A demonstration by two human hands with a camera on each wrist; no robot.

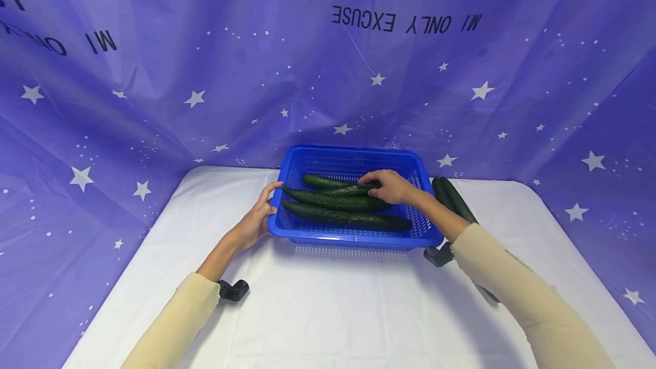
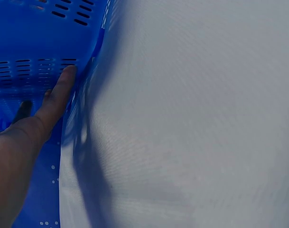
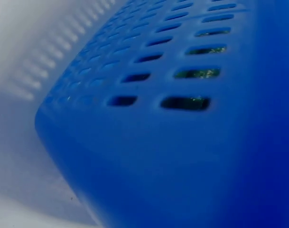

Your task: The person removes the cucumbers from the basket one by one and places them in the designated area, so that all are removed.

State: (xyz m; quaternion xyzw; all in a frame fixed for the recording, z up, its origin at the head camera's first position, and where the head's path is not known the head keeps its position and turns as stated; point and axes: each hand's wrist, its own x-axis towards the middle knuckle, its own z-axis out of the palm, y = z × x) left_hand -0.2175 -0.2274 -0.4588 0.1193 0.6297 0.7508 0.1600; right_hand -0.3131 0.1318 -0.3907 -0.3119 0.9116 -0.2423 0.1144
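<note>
A blue plastic basket with slotted walls stands on the white-covered table, several dark green cucumbers lying lengthwise inside. At its left side, my left hand holds the rim; the left wrist view shows a finger along the slotted outer wall. My right hand reaches over the right rim and grips the right end of a cucumber towards the back. In front of that lie a middle cucumber and a front cucumber. Only the basket wall fills the right wrist view, which hides the right hand.
More cucumbers lie on the table to the right of the basket, partly under the right forearm. A purple star-printed cloth hangs close behind the basket. The white tablecloth extends in front.
</note>
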